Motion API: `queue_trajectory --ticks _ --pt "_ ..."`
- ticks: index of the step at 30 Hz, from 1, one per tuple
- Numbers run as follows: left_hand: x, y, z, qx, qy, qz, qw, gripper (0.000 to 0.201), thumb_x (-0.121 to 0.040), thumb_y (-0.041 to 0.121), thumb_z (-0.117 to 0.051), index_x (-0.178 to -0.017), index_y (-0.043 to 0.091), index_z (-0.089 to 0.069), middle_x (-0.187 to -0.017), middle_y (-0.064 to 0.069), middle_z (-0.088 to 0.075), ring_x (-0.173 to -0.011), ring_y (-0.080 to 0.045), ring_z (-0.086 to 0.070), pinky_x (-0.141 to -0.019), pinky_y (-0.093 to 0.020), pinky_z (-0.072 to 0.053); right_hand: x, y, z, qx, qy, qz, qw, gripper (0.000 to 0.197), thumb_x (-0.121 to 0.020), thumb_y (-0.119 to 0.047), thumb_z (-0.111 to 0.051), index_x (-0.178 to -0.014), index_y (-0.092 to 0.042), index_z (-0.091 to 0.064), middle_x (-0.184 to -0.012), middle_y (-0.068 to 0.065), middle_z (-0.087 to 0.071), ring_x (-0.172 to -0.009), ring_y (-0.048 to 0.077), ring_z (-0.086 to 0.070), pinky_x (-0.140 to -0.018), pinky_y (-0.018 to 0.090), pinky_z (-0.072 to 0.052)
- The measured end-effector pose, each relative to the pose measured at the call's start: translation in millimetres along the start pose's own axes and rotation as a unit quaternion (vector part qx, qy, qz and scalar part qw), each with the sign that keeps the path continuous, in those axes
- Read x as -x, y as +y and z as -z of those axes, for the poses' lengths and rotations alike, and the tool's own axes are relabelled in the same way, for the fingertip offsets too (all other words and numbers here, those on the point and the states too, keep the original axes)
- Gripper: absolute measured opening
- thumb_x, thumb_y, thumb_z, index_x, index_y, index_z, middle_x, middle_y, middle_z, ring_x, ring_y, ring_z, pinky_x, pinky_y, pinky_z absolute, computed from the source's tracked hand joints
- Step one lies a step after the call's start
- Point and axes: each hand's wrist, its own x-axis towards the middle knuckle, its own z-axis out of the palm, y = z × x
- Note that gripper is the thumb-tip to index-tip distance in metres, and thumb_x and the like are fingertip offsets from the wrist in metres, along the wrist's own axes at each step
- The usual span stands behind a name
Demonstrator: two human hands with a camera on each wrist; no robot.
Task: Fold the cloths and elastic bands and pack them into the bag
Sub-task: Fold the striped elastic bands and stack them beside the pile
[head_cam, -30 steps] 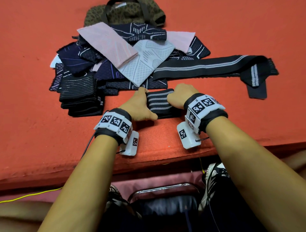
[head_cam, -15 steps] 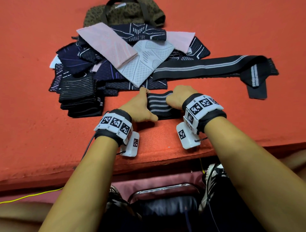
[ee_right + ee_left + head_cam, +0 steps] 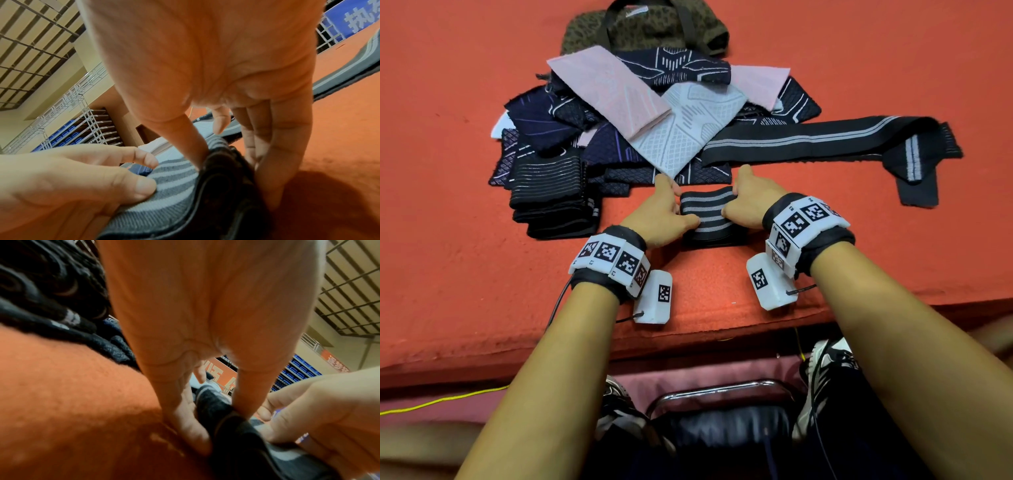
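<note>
A folded black elastic band with grey stripes (image 3: 706,214) lies on the orange table near the front edge. My left hand (image 3: 671,214) grips its left end, thumb on top and fingers underneath (image 3: 191,431). My right hand (image 3: 739,212) grips its right end the same way (image 3: 265,162). Behind it lies a heap of cloths (image 3: 654,116), pink, white and dark navy. A long black striped band (image 3: 825,137) stretches out to the right of the heap. The brown patterned bag (image 3: 647,29) sits at the far side, partly under the heap.
A stack of folded black bands (image 3: 551,202) stands left of my hands. The table's front edge (image 3: 688,339) runs just behind my wrists. Below it are a chair frame (image 3: 715,390) and a yellow cable (image 3: 441,401).
Both hands have drawn closer together on the folded band, squeezing it narrower. The view has shifted slightly; the heap and long band have not moved.
</note>
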Motion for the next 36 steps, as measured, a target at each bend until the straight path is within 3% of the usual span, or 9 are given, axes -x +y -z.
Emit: queue_trajectory --ticks 4,7,8,10,16,22,28,32,36 --pt "3 -9 15 -0.053 0.023 0.044 0.997 0.038 -0.080 0.022 -0.075 -0.089 0.020 -0.038 -0.079 -0.005 -0.057 -0.069 -0.021 -0.056 -0.071 -0.041 -0.051 -1 -9 -12 -0.010 -0.022 0.042 0.999 0.037 -0.087 -0.022 -0.059 -0.119 -0.011 -0.043 -0.094 0.009 -0.060 -0.074 0.021 -0.055 -0.051 0.028 -0.034" --pt "10 -19 25 -0.061 0.031 0.068 0.995 0.035 -0.078 0.025 -0.077 -0.086 0.021 -0.043 -0.079 -0.004 -0.062 -0.066 -0.018 -0.058 -0.068 -0.035 -0.049 -2 -21 -19 0.017 -0.030 0.068 0.997 0.014 -0.085 -0.020 -0.059 -0.081 -0.012 -0.049 -0.071 0.004 -0.053 -0.065 0.021 -0.052 -0.047 0.027 -0.030" --pt "13 -22 28 -0.066 0.034 0.073 0.995 0.034 -0.078 0.025 -0.077 -0.085 0.021 -0.044 -0.077 -0.003 -0.062 -0.064 -0.017 -0.057 -0.068 -0.033 -0.048 -3 -24 -22 0.022 -0.037 0.072 0.996 0.021 -0.085 -0.019 -0.058 -0.069 -0.013 -0.046 -0.064 0.003 -0.050 -0.059 0.021 -0.050 -0.047 0.026 -0.030" --pt "18 -26 35 -0.075 0.034 0.081 0.993 0.032 -0.078 0.025 -0.077 -0.086 0.019 -0.047 -0.074 -0.002 -0.062 -0.062 -0.016 -0.056 -0.067 -0.032 -0.047 -4 -30 -26 0.024 -0.048 0.083 0.995 0.027 -0.085 -0.018 -0.055 -0.060 -0.013 -0.045 -0.059 0.004 -0.051 -0.057 0.021 -0.050 -0.049 0.025 -0.035" --pt "30 -42 53 -0.068 0.038 0.102 0.992 0.026 -0.079 0.026 -0.079 -0.070 0.014 -0.059 -0.060 -0.001 -0.061 -0.052 -0.013 -0.057 -0.061 -0.026 -0.050 -8 -48 -37 0.041 -0.061 0.110 0.991 0.024 -0.084 -0.020 -0.055 -0.062 -0.011 -0.052 -0.065 0.006 -0.060 -0.065 0.024 -0.060 -0.058 0.027 -0.045" --pt "41 -58 71 -0.067 0.062 0.121 0.988 0.025 -0.077 0.025 -0.081 -0.068 0.016 -0.059 -0.061 0.001 -0.062 -0.054 -0.013 -0.056 -0.061 -0.026 -0.049 -8 -65 -49 0.047 -0.055 0.141 0.987 0.033 -0.084 -0.025 -0.061 -0.059 -0.012 -0.046 -0.059 0.005 -0.051 -0.058 0.024 -0.051 -0.047 0.026 -0.031" --pt "54 -75 94 -0.062 0.095 0.139 0.984 0.024 -0.074 0.026 -0.081 -0.069 0.017 -0.059 -0.061 0.001 -0.060 -0.055 -0.014 -0.053 -0.061 -0.028 -0.046 -4 -85 -60 0.040 -0.066 0.197 0.977 0.033 -0.090 -0.037 -0.062 -0.079 -0.006 -0.064 -0.076 0.009 -0.063 -0.073 0.026 -0.057 -0.057 0.028 -0.035" --pt "63 -84 108 -0.058 0.114 0.154 0.980 0.023 -0.076 0.024 -0.079 -0.069 0.015 -0.060 -0.062 -0.003 -0.058 -0.058 -0.018 -0.051 -0.064 -0.033 -0.046 -3 -97 -75 0.031 -0.074 0.230 0.970 0.032 -0.093 -0.039 -0.057 -0.080 -0.010 -0.061 -0.082 0.009 -0.068 -0.080 0.026 -0.061 -0.070 0.032 -0.046" --pt "70 -91 113 -0.052 0.129 0.167 0.976 0.022 -0.076 0.022 -0.078 -0.070 0.015 -0.057 -0.065 -0.004 -0.057 -0.060 -0.020 -0.051 -0.064 -0.035 -0.046 -4 -108 -85 0.025 -0.063 0.239 0.969 0.034 -0.095 -0.040 -0.055 -0.069 -0.020 -0.044 -0.086 0.006 -0.062 -0.082 0.026 -0.056 -0.067 0.031 -0.037"
